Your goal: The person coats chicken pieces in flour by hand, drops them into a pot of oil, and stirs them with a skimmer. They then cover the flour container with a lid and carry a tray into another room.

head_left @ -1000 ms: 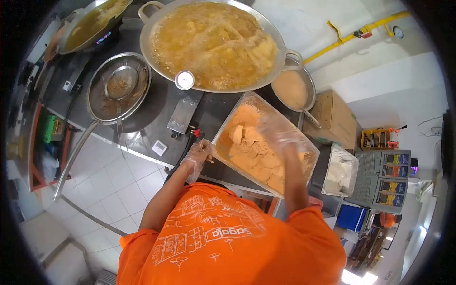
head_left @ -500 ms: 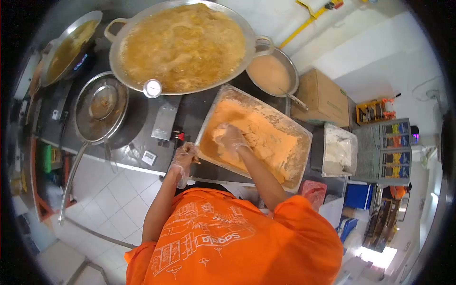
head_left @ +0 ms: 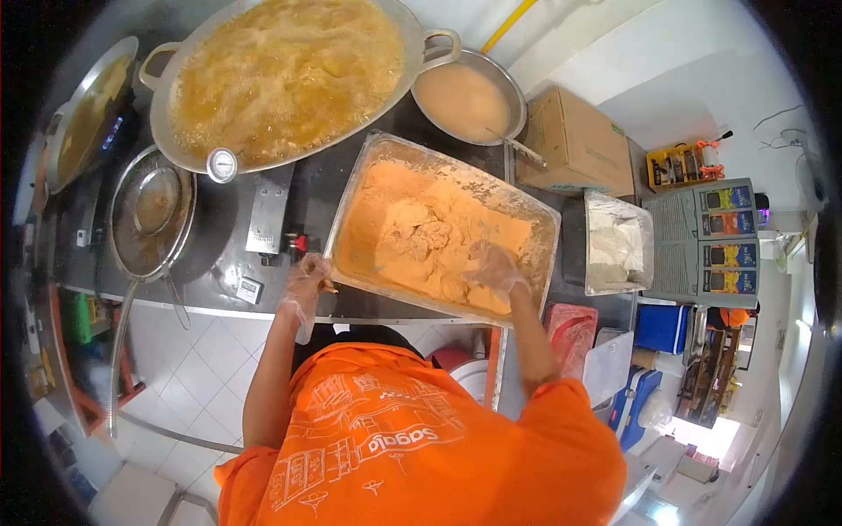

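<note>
A metal tray [head_left: 545, 263] holds orange flour [head_left: 386, 197] with a lumpy coated heap [head_left: 428, 235] near its middle. My right hand [head_left: 495, 270], in a clear plastic glove, reaches into the flour at the right part of the tray, its fingers bent and partly sunk or hidden in it. At the tray's left corner is my left hand [head_left: 307, 279], also gloved, with its fingers curled together by the rim; what they hold, if anything, is too small to tell.
Behind the tray stand a large pan of bubbling oil [head_left: 289, 79] with a thermometer [head_left: 222, 165] and a bowl of pale orange liquid [head_left: 465, 101]. Strainers [head_left: 153, 215] lie left. A cardboard box [head_left: 574, 145] and a tray of white flour [head_left: 618, 244] stand right.
My right hand has moved rightward through the flour, away from the heap in the middle. My left hand stays at the tray's corner. The whole view has shifted slightly.
</note>
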A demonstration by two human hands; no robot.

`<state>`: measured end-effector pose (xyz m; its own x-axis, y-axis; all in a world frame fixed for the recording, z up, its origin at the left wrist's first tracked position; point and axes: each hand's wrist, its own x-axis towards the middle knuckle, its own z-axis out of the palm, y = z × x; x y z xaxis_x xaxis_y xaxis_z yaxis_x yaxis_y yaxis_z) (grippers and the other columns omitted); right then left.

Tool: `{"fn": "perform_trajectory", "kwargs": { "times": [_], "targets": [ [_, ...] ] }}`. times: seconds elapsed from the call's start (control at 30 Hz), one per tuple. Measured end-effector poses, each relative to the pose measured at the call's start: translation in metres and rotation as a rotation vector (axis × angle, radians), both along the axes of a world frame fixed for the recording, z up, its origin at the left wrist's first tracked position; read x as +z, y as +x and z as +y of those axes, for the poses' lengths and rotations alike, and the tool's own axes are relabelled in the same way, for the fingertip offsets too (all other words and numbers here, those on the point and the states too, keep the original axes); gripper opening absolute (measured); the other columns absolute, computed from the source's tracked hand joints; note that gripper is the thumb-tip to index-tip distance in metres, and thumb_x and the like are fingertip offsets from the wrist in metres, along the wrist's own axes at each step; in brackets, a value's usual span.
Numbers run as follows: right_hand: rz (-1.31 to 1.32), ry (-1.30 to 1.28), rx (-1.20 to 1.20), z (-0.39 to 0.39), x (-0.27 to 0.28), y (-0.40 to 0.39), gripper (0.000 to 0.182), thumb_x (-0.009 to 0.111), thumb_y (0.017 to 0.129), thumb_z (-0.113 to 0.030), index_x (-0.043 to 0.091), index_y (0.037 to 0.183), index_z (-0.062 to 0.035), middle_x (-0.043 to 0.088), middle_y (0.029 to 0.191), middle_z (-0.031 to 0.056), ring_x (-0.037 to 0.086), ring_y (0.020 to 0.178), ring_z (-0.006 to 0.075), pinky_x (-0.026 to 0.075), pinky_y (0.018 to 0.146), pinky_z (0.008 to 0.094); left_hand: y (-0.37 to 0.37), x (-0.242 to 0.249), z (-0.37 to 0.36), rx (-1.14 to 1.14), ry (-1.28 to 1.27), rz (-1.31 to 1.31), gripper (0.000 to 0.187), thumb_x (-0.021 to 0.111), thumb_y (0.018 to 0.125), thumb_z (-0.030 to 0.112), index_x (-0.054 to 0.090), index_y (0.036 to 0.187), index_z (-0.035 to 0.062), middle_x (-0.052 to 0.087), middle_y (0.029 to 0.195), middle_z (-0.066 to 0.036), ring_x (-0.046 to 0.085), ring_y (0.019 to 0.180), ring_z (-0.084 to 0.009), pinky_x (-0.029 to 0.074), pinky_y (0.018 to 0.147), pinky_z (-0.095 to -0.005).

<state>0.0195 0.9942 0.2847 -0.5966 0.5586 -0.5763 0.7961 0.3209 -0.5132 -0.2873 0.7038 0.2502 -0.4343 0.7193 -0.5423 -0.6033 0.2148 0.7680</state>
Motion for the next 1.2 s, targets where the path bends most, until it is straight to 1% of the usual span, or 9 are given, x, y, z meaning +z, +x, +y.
{"fn": "perform_trajectory", "kwargs": {
  "times": [0.03, 0.1, 0.33, 0.43, 0.6, 0.83, 0.9, 1.0, 1.2],
  "targets": [
    [0.003, -0.004, 0.002, -0.01, -0.004, 0.001, 0.076, 0.083, 0.065, -0.023, 0.046, 0.128, -0.0016, 0.053, 0.122, 0.0187, 0.054, 0.111, 0.028, 0.046, 0.092, 0.0359, 0.0, 0.0, -0.001, 0.002, -0.004, 0.003, 0.015, 0.062, 0.091, 0.02, 0.054, 0.09, 0.0083, 0.052, 0.078, 0.001, 0.053, 0.062, -0.0083, 0.054, 0.06, -0.0265],
    [-0.008, 0.579, 0.139, -0.026, -0.015, 0.003, 0.09, 0.08, 0.068, -0.034, 0.035, 0.138, 0.0, 0.046, 0.129, 0.0235, 0.047, 0.119, 0.033, 0.046, 0.093, 0.0392, 0.001, -0.002, 0.0, 0.022, -0.017, -0.012, 0.014, 0.062, 0.092, 0.02, 0.054, 0.089, 0.0079, 0.053, 0.079, 0.0, 0.053, 0.062, -0.0086, 0.054, 0.059, -0.0261],
    [-0.207, 0.665, 0.389, -0.067, -0.012, -0.026, 0.089, 0.07, 0.076, -0.042, 0.028, 0.144, -0.0033, 0.042, 0.132, 0.0265, 0.044, 0.121, 0.0401, 0.044, 0.097, 0.037, 0.001, -0.005, 0.001, 0.052, 0.044, -0.042, 0.012, 0.061, 0.092, 0.017, 0.053, 0.092, 0.0082, 0.052, 0.076, 0.001, 0.053, 0.061, -0.0087, 0.054, 0.059, -0.0255],
    [-0.239, 0.41, 0.383, -0.067, -0.008, -0.029, 0.073, 0.065, 0.079, -0.026, 0.033, 0.14, -0.0018, 0.041, 0.136, 0.0275, 0.038, 0.129, 0.0388, 0.034, 0.105, 0.0435, 0.002, -0.007, -0.001, 0.029, 0.015, -0.038, 0.01, 0.061, 0.092, 0.015, 0.053, 0.093, 0.0084, 0.051, 0.074, 0.001, 0.053, 0.061, -0.0087, 0.053, 0.058, -0.0252],
    [0.195, 0.478, 0.353, -0.03, -0.073, 0.014, 0.058, 0.07, 0.077, -0.028, 0.05, 0.128, -0.0074, 0.052, 0.126, 0.0187, 0.048, 0.119, 0.0335, 0.043, 0.096, 0.0389, 0.005, -0.009, -0.001, 0.062, 0.025, -0.014, 0.01, 0.061, 0.092, 0.016, 0.054, 0.09, 0.0079, 0.052, 0.073, 0.0, 0.053, 0.06, -0.0079, 0.053, 0.057, -0.0255],
    [0.279, 0.338, -0.221, 0.01, -0.005, 0.025, 0.053, 0.076, 0.071, -0.015, 0.055, 0.119, -0.0017, 0.06, 0.116, 0.0156, 0.058, 0.105, 0.0253, 0.046, 0.091, 0.0364, 0.003, -0.017, -0.003, 0.064, 0.027, 0.018, 0.008, 0.061, 0.091, 0.015, 0.058, 0.091, 0.0075, 0.054, 0.071, 0.0, 0.054, 0.061, -0.0093, 0.054, 0.059, -0.0269],
    [0.583, -0.069, -0.489, 0.031, 0.011, 0.023, 0.051, 0.074, 0.071, -0.002, 0.055, 0.118, 0.0011, 0.063, 0.108, 0.0109, 0.061, 0.094, 0.0194, 0.05, 0.081, 0.0303, 0.003, -0.012, -0.002, 0.059, 0.032, 0.026, 0.011, 0.062, 0.09, 0.016, 0.058, 0.088, 0.0067, 0.055, 0.07, -0.001, 0.054, 0.06, -0.0099, 0.054, 0.059, -0.0283],
    [0.735, -0.221, -0.469, 0.054, 0.085, -0.022, 0.05, 0.073, 0.07, 0.006, 0.055, 0.117, 0.0016, 0.063, 0.107, 0.0066, 0.061, 0.09, 0.015, 0.051, 0.076, 0.0255, 0.003, 0.0, -0.001, 0.051, 0.031, 0.012, 0.011, 0.062, 0.09, 0.016, 0.058, 0.087, 0.0069, 0.055, 0.07, -0.001, 0.054, 0.059, -0.0104, 0.055, 0.057, -0.0289],
    [0.672, 0.323, -0.008, 0.064, 0.254, -0.19, 0.045, 0.071, 0.072, 0.0, 0.055, 0.114, 0.0026, 0.064, 0.105, 0.0107, 0.062, 0.092, 0.0179, 0.052, 0.079, 0.0298, -0.001, -0.018, -0.005, -0.039, -0.023, 0.223, 0.016, 0.061, 0.092, 0.021, 0.055, 0.09, 0.0064, 0.054, 0.077, -0.002, 0.054, 0.064, -0.0105, 0.054, 0.057, -0.0273]
  ]
}}
